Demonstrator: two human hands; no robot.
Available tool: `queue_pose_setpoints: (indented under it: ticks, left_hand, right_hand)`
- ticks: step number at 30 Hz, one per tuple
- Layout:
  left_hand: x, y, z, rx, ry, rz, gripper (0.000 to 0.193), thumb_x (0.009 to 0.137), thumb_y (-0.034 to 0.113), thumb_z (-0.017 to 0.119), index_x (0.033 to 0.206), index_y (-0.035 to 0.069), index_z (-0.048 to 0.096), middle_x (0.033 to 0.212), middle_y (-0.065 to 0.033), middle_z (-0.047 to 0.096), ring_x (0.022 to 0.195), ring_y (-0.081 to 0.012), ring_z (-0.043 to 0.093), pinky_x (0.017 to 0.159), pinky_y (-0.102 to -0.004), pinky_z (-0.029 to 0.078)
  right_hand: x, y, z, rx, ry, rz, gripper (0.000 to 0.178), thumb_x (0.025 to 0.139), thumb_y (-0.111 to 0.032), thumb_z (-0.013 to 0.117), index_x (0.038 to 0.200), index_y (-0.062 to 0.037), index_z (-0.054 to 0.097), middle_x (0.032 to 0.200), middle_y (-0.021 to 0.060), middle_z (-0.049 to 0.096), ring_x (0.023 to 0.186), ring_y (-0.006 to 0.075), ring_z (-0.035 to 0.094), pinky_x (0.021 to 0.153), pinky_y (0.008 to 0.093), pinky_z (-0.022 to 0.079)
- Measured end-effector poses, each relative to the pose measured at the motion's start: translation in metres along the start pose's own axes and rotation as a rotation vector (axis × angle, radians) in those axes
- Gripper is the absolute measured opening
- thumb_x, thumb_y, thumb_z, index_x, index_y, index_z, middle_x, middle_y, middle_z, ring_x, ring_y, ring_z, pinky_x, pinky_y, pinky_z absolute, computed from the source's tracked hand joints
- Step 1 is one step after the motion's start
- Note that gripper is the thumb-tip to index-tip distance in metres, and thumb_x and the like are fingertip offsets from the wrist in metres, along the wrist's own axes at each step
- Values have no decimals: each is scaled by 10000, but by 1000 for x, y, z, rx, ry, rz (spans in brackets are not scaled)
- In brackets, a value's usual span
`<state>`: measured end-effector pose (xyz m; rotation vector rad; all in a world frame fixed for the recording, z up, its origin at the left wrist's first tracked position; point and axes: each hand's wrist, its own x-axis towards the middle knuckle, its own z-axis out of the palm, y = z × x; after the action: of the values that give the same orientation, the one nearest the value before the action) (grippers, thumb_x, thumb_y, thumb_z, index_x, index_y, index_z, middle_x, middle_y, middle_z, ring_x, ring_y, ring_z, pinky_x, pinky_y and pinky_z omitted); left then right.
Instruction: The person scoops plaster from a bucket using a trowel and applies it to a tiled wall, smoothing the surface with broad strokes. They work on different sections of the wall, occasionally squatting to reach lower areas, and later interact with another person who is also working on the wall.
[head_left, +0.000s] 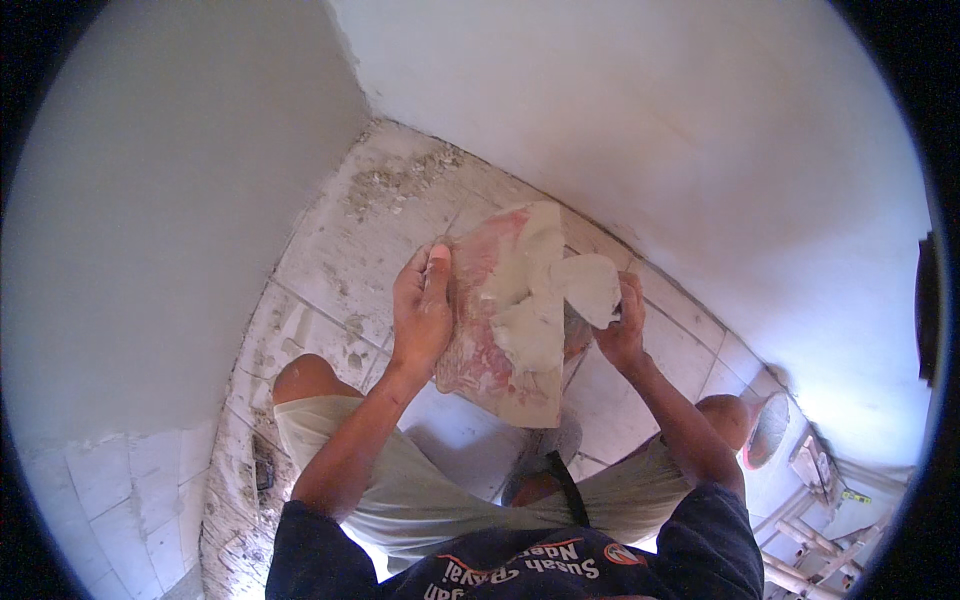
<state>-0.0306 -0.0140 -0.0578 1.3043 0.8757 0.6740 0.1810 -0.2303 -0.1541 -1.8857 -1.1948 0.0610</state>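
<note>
My left hand grips the left edge of a flat, reddish board, thumb on top and fingers underneath. Wet, greyish-white plaster is smeared over the board's middle and right side. At the board's right edge, my right hand is closed around a putty knife whose handle is mostly hidden in the fingers. The putty knife's wide blade is coated with the same plaster and overlaps the board's edge. Both hands are above the floor, between my bent knees.
Two plastered walls, one on the left and one on the right, meet in a corner ahead. Crumbs of debris lie on the dusty tiled floor. A round bucket stands beyond my right knee, near a wooden frame.
</note>
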Motion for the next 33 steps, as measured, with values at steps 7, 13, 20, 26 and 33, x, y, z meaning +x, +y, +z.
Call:
queue_pose_setpoints:
  ticks: [7, 13, 20, 26, 33]
  left_hand:
    - [10, -4, -40, 196, 210, 64, 438, 1090, 388, 470, 1058, -17, 634, 948, -23, 616, 899, -123, 523, 825, -279, 446]
    - [10, -8, -47, 212, 291, 211, 431, 1095, 371, 459, 1065, -30, 613, 932, -25, 581, 864, -143, 494, 808, -316, 436]
    - [12, -1, -50, 247, 298, 168, 482, 1102, 383, 420, 1191, -52, 608, 1095, -93, 636, 1011, -219, 566, 930, -348, 446]
    - [15, -71, -93, 990, 200, 239, 489, 1107, 308, 326, 1432, -26, 473, 1476, -240, 465, 1408, -396, 374, 1210, -461, 198]
    - [45, -60, -32, 185, 427, 411, 300, 1053, 213, 467, 1256, 18, 570, 1193, -192, 640, 1154, -372, 576, 1008, -467, 433]
  right_hand:
    - [20, 2, -17, -104, -187, 110, 469, 777, -25, 740, 1209, -27, 557, 1113, 217, 592, 1119, 402, 580, 898, 433, 502]
    - [22, -16, -50, -309, -378, 214, 466, 826, -295, 721, 1203, -42, 614, 1180, 223, 645, 1083, 398, 620, 930, 487, 498]
    - [65, -53, -80, -525, -1002, 310, 497, 791, -414, 729, 1097, -24, 685, 994, 216, 727, 943, 422, 700, 867, 528, 556]
    - [77, -86, -9, -541, -1017, 245, 597, 783, -313, 762, 1288, -45, 591, 1185, 237, 677, 1082, 429, 646, 948, 505, 518]
    - [99, -142, 58, -70, -814, 67, 659, 815, -263, 742, 1396, -42, 523, 1283, 227, 642, 1166, 407, 613, 995, 478, 496]
